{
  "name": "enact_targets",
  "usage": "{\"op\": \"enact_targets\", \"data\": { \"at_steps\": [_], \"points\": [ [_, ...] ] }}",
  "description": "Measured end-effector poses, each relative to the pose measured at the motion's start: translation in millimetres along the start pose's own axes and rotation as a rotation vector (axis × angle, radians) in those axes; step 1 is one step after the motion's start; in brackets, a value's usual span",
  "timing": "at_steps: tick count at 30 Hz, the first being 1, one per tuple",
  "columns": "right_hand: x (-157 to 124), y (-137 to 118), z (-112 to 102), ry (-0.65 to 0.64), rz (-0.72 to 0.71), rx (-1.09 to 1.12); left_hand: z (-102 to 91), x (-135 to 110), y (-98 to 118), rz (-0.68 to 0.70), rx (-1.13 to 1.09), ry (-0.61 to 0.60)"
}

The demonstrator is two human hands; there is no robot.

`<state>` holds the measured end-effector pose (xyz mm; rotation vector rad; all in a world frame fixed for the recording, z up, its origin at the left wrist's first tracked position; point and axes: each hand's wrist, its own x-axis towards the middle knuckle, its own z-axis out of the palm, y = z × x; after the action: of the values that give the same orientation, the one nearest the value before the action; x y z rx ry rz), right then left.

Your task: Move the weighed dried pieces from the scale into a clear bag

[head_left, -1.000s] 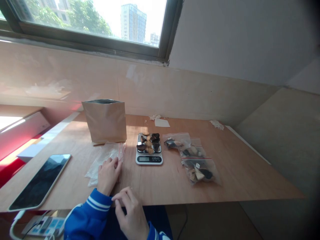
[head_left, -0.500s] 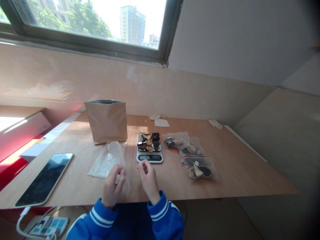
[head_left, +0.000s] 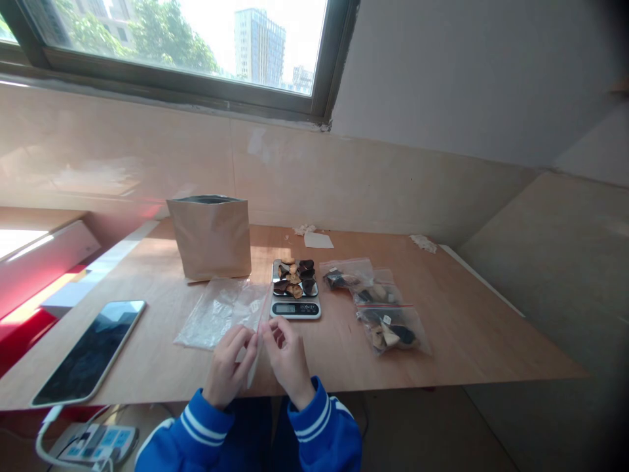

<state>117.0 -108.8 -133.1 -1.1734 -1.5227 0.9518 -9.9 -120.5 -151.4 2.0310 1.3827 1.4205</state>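
A clear zip bag (head_left: 256,309) hangs upright between my hands, its red-tinted edge running between my fingertips. My left hand (head_left: 230,362) is closed in a pinch on that edge. From the other side, my right hand (head_left: 285,355) pinches the same edge, fingers curled. Just beyond my right hand sits a small digital kitchen scale (head_left: 307,311), its display lit but unreadable. Dark and light-brown dried slices (head_left: 295,278) lie on its plate. More clear plastic bags (head_left: 204,324) lie flat beyond my left hand.
Behind the flat bags stands an open brown paper pouch (head_left: 213,239). Several filled zip bags (head_left: 396,334) overlap right of the scale. A large phone or tablet (head_left: 91,354) lies at left, its cable reaching a power strip (head_left: 95,444). A white paper piece (head_left: 318,240) lies near the wall.
My right hand has moved left and now meets the zip bag's edge. My left hand has shifted slightly right, bringing the bag more upright between both hands.
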Motion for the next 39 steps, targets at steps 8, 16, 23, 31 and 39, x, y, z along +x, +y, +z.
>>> {"op": "enact_targets", "data": {
  "at_steps": [8,16,23,31,39],
  "points": [
    [8.1,18.8,-17.4,0.194,0.085,0.079,-4.8,15.6,2.9,-0.187,0.045,0.466],
    [45.4,30.3,-48.5,0.206,-0.207,-0.368,-4.9,75.0,-7.7,-0.447,0.227,0.366],
    [63.3,68.5,-70.1,0.086,-0.31,-0.767,27.5,96.4,-36.4,-0.503,0.277,0.437],
    [67.4,79.8,-84.5,0.055,-0.381,-0.69,54.9,74.9,-56.7,-0.299,0.123,0.488],
    [66.1,77.5,-88.7,0.072,-0.437,-0.694,53.4,74.4,-55.8,-0.25,0.09,0.454]
  ]
}}
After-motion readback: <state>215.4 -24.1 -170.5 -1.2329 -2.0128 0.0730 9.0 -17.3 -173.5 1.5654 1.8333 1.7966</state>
